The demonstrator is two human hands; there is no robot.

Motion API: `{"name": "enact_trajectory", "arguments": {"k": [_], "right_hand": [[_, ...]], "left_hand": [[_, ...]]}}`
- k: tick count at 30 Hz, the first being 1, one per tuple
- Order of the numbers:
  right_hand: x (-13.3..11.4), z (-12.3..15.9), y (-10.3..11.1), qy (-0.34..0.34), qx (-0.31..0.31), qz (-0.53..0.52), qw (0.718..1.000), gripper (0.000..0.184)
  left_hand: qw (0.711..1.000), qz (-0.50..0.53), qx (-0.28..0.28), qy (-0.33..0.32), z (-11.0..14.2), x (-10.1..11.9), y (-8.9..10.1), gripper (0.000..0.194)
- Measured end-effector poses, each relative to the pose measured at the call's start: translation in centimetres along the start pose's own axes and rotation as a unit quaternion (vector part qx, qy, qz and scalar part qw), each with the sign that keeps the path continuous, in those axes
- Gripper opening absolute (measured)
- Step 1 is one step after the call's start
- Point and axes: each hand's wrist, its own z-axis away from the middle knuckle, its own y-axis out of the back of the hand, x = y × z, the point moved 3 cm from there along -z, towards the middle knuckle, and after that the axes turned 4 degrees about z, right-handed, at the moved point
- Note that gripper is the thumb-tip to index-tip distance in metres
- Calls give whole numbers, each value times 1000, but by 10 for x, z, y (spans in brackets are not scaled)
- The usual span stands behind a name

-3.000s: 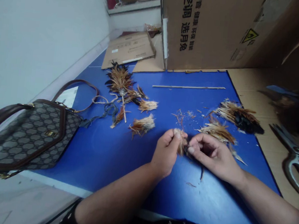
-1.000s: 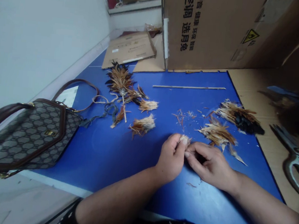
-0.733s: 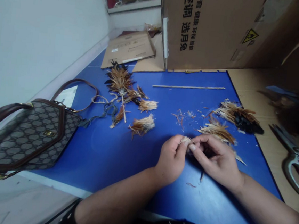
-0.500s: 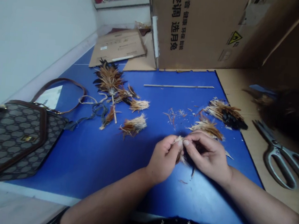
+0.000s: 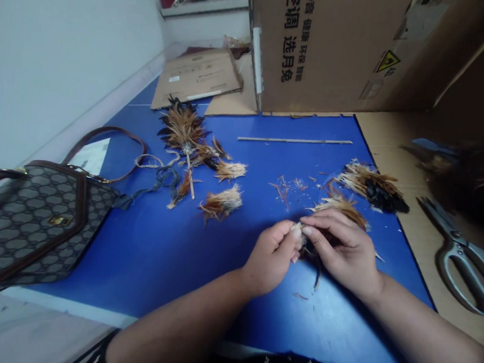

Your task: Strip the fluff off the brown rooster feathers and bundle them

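Note:
My left hand [image 5: 270, 255] pinches a small tuft of feathers [image 5: 299, 229] by its pale quill ends. My right hand [image 5: 341, 252] meets it from the other side, thumb and fingertips closed at the same quills, and a dark feather [image 5: 317, 273] hangs below its fingers. Just beyond the right hand lie a bundle of tan feathers [image 5: 343, 207] and a second bundle [image 5: 367, 178] with black tips. Left of centre rest two smaller feather bunches, one [image 5: 231, 171] above the other [image 5: 222, 202]. A feather duster [image 5: 183, 125] on a thin stick lies farther back.
Scissors [image 5: 458, 251] lie on cardboard at the right, beside a dark feather heap [image 5: 475, 179]. A thin stick [image 5: 295, 140] crosses the back of the blue table [image 5: 175, 266]. At left are a patterned handbag [image 5: 31, 219] and cloth strips [image 5: 164, 177]. A large carton [image 5: 334, 48] stands behind.
The view has shifted slightly, so everything sits a little farther right. Both hands stay together at the tuft, with the fingers changing position slightly; less brown feather shows below the left hand.

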Motion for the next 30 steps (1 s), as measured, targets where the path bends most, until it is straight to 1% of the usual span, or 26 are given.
{"name": "enact_trajectory", "arguments": {"k": [4,10,12,17,21,23,27,30], "right_hand": [[-2,-1,-3,4,-18,-14,1000,20],[-4,-3,1,23,-29,-17,999,33],[-3,-3,0,27,-41,-15,999,35],[-1,-2,-3,49,-85,-19,995,33],[-2,-3,-1,46,-104,-26,993,33],[-2,-4,1,29,-110,-19,993,36],[0,-4,0,-14,-124,-14,992,41],[2,-4,-3,-42,-130,-37,990,36]], "left_hand": [[999,-45,9,-4,0,-1,3,46],[998,-61,16,4,0,-3,5,47],[998,-63,12,4,1,-2,5,48],[997,-74,8,5,2,-3,4,43],[996,-86,-2,4,2,-3,4,38],[994,-107,12,-16,2,0,5,37],[979,-150,83,-114,2,14,8,31],[972,-146,122,-141,3,20,10,30]]}}
